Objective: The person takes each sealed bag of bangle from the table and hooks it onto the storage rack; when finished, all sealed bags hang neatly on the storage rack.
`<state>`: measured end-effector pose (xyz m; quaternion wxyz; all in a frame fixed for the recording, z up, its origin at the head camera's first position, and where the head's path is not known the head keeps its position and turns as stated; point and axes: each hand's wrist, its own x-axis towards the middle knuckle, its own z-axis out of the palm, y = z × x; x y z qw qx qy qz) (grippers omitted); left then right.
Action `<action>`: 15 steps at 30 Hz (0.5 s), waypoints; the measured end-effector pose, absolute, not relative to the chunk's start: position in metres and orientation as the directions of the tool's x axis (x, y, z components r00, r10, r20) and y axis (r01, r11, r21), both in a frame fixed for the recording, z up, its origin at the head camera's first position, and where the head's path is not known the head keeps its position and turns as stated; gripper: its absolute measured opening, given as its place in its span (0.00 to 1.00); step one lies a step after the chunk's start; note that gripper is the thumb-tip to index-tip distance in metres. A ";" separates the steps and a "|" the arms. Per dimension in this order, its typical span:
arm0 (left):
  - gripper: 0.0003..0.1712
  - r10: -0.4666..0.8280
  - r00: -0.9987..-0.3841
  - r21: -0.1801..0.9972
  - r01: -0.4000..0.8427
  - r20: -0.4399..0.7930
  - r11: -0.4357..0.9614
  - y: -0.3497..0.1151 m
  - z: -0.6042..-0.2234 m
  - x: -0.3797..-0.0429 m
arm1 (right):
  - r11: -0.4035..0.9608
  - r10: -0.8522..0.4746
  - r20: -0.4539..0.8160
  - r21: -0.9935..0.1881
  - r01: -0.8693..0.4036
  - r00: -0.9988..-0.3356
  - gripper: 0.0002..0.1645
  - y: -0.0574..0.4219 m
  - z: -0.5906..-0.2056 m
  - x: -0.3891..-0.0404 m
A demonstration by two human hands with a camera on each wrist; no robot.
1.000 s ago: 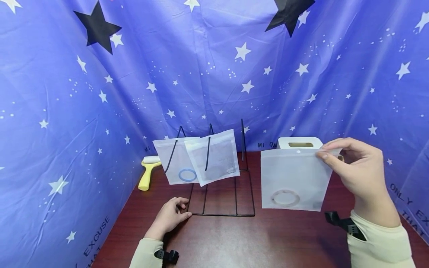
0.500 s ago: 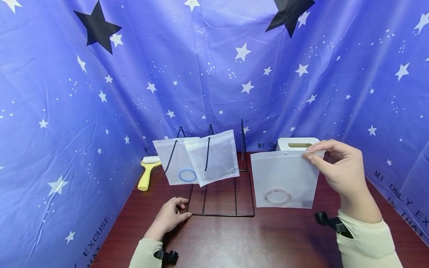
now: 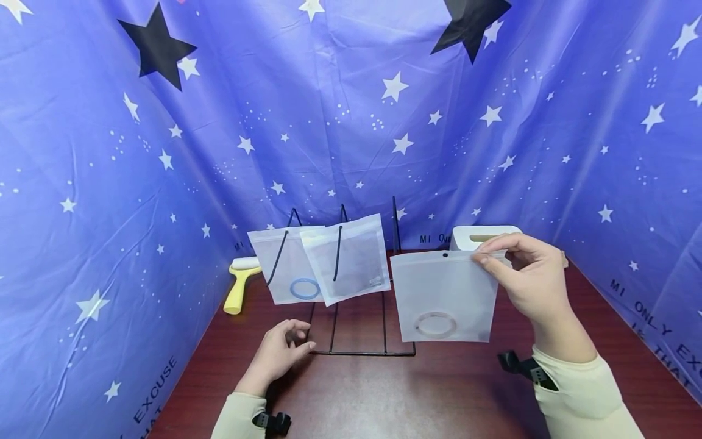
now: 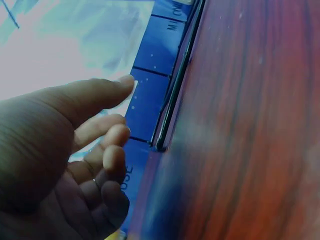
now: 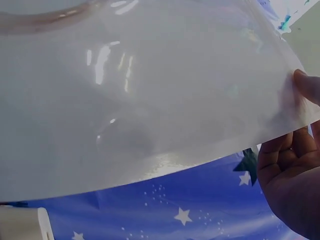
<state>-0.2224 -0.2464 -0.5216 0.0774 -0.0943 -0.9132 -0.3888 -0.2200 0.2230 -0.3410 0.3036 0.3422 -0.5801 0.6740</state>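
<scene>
My right hand [image 3: 529,277] pinches a frosted zip bag [image 3: 450,292] by its top right corner. The bag hangs upright, with a punched hole at its top edge and a pale pinkish ring [image 3: 436,313] inside near the bottom. A black wire rack [image 3: 359,353] stands left of it. On the rack's prongs hang two more frosted bags: a left bag [image 3: 269,256] with a blue ring [image 3: 304,278] and a middle bag [image 3: 359,262] overlapping it. My left hand [image 3: 276,350] is beside the rack's front left corner, fingers loosely bent and holding nothing; contact is hard to tell.
A yellow-handled roller [image 3: 236,294] with a white drum lies left of the rack. Behind the held bag stands a white box [image 3: 466,236] with a slot on top. Starry blue cloth [image 3: 329,122] encloses the reddish-brown table [image 3: 384,396].
My right hand has carried its bag leftward, closer to the rack's right prong. The left hand stays nearly where it was, and the two hanging bags keep their places.
</scene>
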 end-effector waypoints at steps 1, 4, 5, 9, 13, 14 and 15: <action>0.20 0.121 -0.967 0.700 0.245 0.223 0.670 -0.244 -0.520 -0.222 | -0.143 0.015 0.814 -0.572 -0.807 -0.580 0.13 0.221 -0.341 -0.220; 0.19 0.159 -0.957 0.716 0.286 0.242 0.637 -0.237 -0.516 -0.221 | -0.136 0.024 0.814 -0.573 -0.808 -0.581 0.12 0.216 -0.343 -0.221; 0.19 0.172 -0.954 0.721 0.298 0.245 0.626 -0.233 -0.515 -0.220 | -0.129 0.030 0.813 -0.573 -0.809 -0.581 0.12 0.214 -0.344 -0.221; 0.18 0.226 -0.940 0.736 0.340 0.254 0.586 -0.219 -0.510 -0.218 | -0.118 0.043 0.815 -0.571 -0.813 -0.578 0.12 0.207 -0.347 -0.222; 0.18 0.289 -0.922 0.758 0.377 0.256 0.532 -0.203 -0.506 -0.217 | -0.140 0.031 0.822 -0.559 -0.817 -0.568 0.13 0.200 -0.348 -0.223; 0.19 0.305 -0.918 0.765 0.384 0.254 0.518 -0.199 -0.505 -0.216 | -0.146 0.026 0.823 -0.558 -0.817 -0.567 0.13 0.198 -0.349 -0.223; 0.19 0.319 -0.914 0.770 0.388 0.251 0.507 -0.195 -0.504 -0.216 | -0.151 0.021 0.824 -0.557 -0.816 -0.566 0.13 0.197 -0.349 -0.224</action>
